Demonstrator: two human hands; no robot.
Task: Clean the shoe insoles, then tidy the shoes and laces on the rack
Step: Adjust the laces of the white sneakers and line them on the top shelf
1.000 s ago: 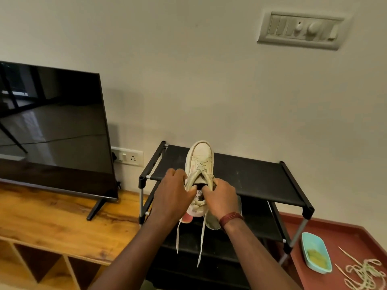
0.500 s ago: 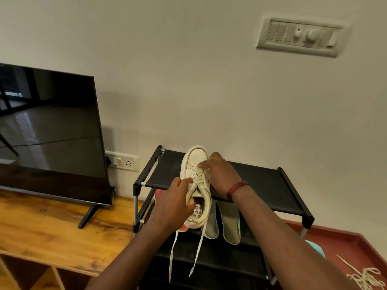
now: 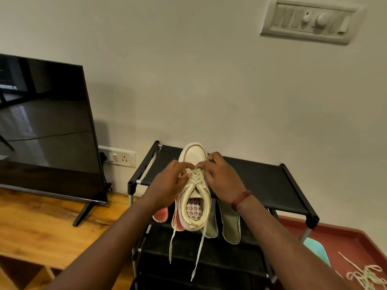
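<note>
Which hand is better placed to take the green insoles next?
Right, probably. The green insoles lie right of the shoe, just below the right hand; the left hand must cross the shoe.

The shoe [image 3: 193, 155] in the middle is cream, and its laces [image 3: 194, 177] are cream too. Inside, it is pale pink with round dots. The rack [image 3: 261, 181] is black. Two insoles [image 3: 231, 223] below look grey-green, though the light is dim. The other insoles [image 3: 161, 214] are pink. The wrist band [image 3: 240, 198] is red. The tray [image 3: 316, 252], lower right, is teal.
</note>
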